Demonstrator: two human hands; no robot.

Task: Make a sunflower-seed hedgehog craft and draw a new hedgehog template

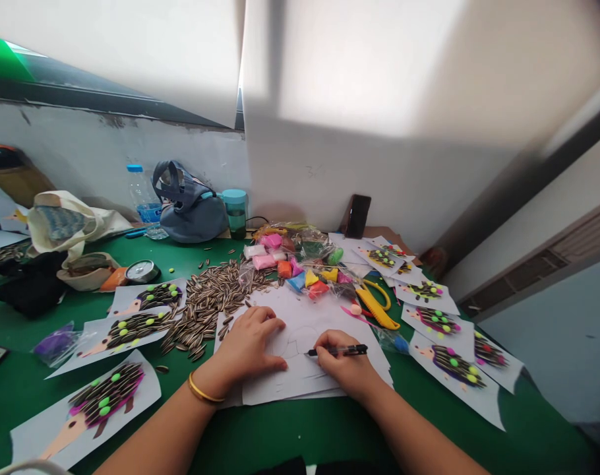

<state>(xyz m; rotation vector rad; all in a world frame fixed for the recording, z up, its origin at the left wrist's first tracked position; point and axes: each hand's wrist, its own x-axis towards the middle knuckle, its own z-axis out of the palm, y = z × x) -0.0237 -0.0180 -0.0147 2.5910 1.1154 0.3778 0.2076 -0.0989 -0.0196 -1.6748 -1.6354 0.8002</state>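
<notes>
In the middle of the green table lies a stack of white paper (265,386) with faint pencil-like outlines on its top sheet. My left hand (253,343) rests flat on that sheet, fingers apart, a gold bangle (204,390) on its wrist. My right hand (347,366) grips a black pen (347,350), its tip touching the paper beside the drawn lines. A heap of striped sunflower seeds (201,303) lies just left of the paper. Beyond the sheets are several small bags of coloured modelling clay (280,260).
Seed-and-clay hedgehog pictures lie left (107,402) and right (451,369). A yellow utility knife (379,309) lies right of the paper. Along the wall stand a phone (358,216), a teal-lidded cup (235,214), a blue-grey bag (191,211) and a plastic bottle (142,194).
</notes>
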